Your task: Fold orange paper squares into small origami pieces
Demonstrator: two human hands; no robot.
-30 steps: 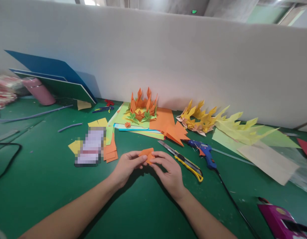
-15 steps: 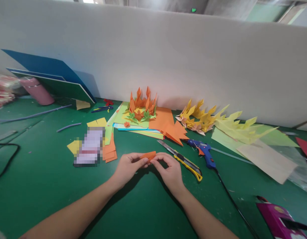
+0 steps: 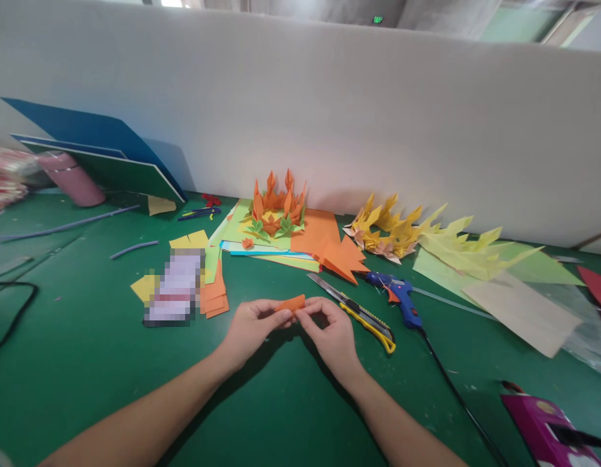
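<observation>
Between my two hands is a small folded piece of orange paper [image 3: 291,303], raised a little over the green table. My left hand [image 3: 249,329] pinches its left end between thumb and fingers. At the right end, the thumb and fingertips of my right hand [image 3: 333,331] close on the same paper. The fingers cover its lower edge. Just right of my right hand lies a yellow utility knife [image 3: 366,318] with its blade out. A stack of orange paper squares [image 3: 215,299] rests left of my left hand, beside a blurred-out phone [image 3: 176,285].
An orange paper crown [image 3: 278,214] stands at the back on coloured sheets. Right of it are a yellow paper crown [image 3: 385,230] and pale yellow paper spikes [image 3: 476,250]. A blue glue gun [image 3: 402,301] trails its cord near my right forearm. A purple box [image 3: 544,428] sits front right.
Almost nothing differs. Both hands keep their pinch on the orange paper, and the view has shifted very slightly.
</observation>
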